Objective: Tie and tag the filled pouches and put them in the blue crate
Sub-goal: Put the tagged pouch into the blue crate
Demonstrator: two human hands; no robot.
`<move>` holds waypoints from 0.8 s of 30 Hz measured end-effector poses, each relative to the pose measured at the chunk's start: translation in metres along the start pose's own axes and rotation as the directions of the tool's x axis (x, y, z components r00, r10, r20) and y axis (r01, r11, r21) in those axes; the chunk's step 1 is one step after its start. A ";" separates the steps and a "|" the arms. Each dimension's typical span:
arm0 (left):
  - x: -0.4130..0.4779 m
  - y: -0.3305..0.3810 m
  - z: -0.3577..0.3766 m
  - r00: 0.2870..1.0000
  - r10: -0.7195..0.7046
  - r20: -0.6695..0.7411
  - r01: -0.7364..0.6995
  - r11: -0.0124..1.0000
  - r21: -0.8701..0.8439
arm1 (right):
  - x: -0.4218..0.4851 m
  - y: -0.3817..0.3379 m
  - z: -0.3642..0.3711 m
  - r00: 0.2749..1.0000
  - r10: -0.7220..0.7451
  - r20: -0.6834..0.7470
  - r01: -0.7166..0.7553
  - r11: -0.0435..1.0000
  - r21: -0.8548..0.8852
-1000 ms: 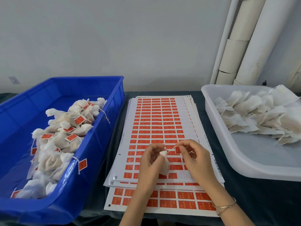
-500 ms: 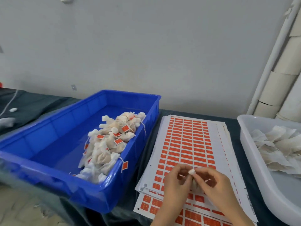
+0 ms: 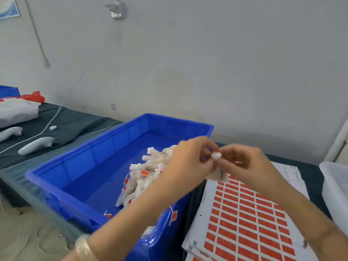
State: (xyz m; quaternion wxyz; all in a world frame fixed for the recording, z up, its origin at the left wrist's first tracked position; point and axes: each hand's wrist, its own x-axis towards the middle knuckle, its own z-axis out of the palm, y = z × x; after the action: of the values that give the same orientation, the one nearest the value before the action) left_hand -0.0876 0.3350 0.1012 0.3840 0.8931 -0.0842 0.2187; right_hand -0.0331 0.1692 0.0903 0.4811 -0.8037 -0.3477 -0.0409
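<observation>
Since a second ago my view has swung left and both hands have lifted off the sticker sheets. My left hand (image 3: 190, 161) and right hand (image 3: 243, 162) now meet in the air, each grip pinched closed on the small white paper pouch (image 3: 216, 166); its gathered neck pokes up between the fingertips and the body hangs below. No tag is visible on it through the motion blur. I judge the tying is near its end, with the drop to come.

Left of and below the grip sits the blue plastic crate (image 3: 90, 161), with a heap of tied, red-tagged pouches (image 3: 145, 178) along its near side. Below right of the grip lie white sheets of red labels (image 3: 244, 213).

The surface (image 3: 75, 123) is dark green cloth. Far left of the grip lie white handheld tools (image 3: 35, 145) and a cord. Behind it is a bare grey wall (image 3: 207, 63).
</observation>
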 end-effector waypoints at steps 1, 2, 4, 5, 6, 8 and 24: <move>0.016 -0.007 -0.008 1.000 0.005 -0.024 -0.005 1.000 0.006 | 0.018 -0.003 0.001 1.000 -0.017 -0.005 0.017 1.000 0.001; 0.031 -0.016 -0.014 0.999 0.007 -0.040 -0.007 1.000 0.008 | 0.037 -0.003 0.003 1.000 -0.024 -0.019 0.024 1.000 0.001; 0.060 -0.036 -0.022 0.998 0.002 -0.057 -0.001 1.000 0.010 | 0.073 0.003 0.011 0.998 -0.027 -0.061 0.025 0.999 -0.026; 0.073 -0.047 -0.024 0.998 -0.004 -0.063 0.005 1.000 0.012 | 0.091 0.009 0.017 0.997 -0.026 -0.078 0.022 0.999 -0.046; 0.085 -0.058 -0.025 0.998 -0.010 -0.065 0.011 1.000 0.016 | 0.106 0.016 0.022 0.996 -0.018 -0.087 0.012 0.998 -0.063; 0.106 -0.082 -0.026 0.998 -0.029 -0.061 0.031 0.999 0.033 | 0.134 0.031 0.033 0.997 0.004 -0.078 -0.012 0.994 -0.108; 0.191 -0.223 0.020 0.949 -0.297 0.103 0.276 0.944 0.181 | 0.251 0.128 0.111 0.970 0.211 0.123 -0.126 0.863 -0.489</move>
State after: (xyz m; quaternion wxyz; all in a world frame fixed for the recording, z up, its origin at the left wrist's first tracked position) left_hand 0.1602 0.4777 0.0318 0.3307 0.9366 0.0403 0.1084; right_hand 0.2029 0.3502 0.0363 0.2380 -0.9252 -0.2952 -0.0136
